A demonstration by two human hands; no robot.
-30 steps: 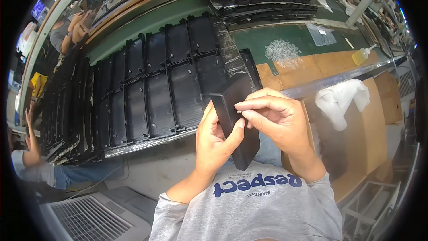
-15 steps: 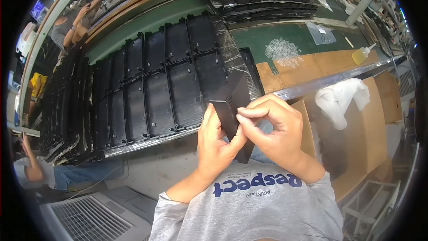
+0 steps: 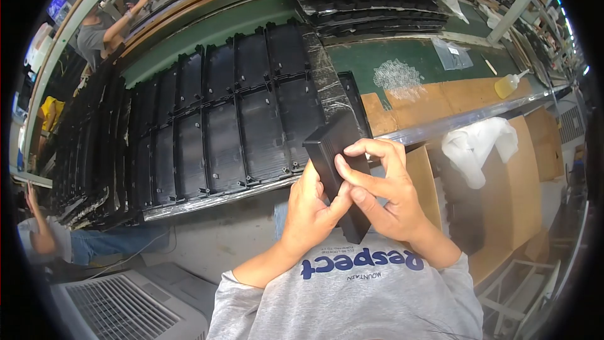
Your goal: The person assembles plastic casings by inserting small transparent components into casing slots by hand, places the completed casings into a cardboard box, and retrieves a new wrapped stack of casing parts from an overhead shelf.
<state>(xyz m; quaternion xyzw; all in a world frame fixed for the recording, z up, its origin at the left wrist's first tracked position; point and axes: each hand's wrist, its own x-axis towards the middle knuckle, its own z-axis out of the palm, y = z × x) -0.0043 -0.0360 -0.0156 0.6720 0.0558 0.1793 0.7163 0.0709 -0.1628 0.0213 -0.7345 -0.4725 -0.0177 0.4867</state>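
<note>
A green bench (image 3: 352, 56) runs across in front of me, and the ribbed black panel (image 3: 220, 145) on it is what I place everything else by. More black panels (image 3: 371, 0) lie stacked beyond its right end. To its right, small clear pieces (image 3: 396, 79) sit in a loose heap, partly on a brown cardboard sheet (image 3: 440, 91), with a bottle of yellowish liquid (image 3: 505, 87) farther along. A co-worker (image 3: 94, 38) is past its far left side.

The narrow black case (image 3: 340, 151) is up in my hands, off the near right corner of the panel. My left hand (image 3: 311, 208) has it gripped, thumb across its face and fingers behind. My right hand (image 3: 393, 195) is bent over that same face, thumb and fingertips drawn close to it; whether they pinch something small, I can't tell.

As for how far along I am, the case is in hand and not set down, and many clear pieces lie unused in the heap. Whether one is already on the case is hidden under my fingers, so I can't count anything there as finished.
</note>
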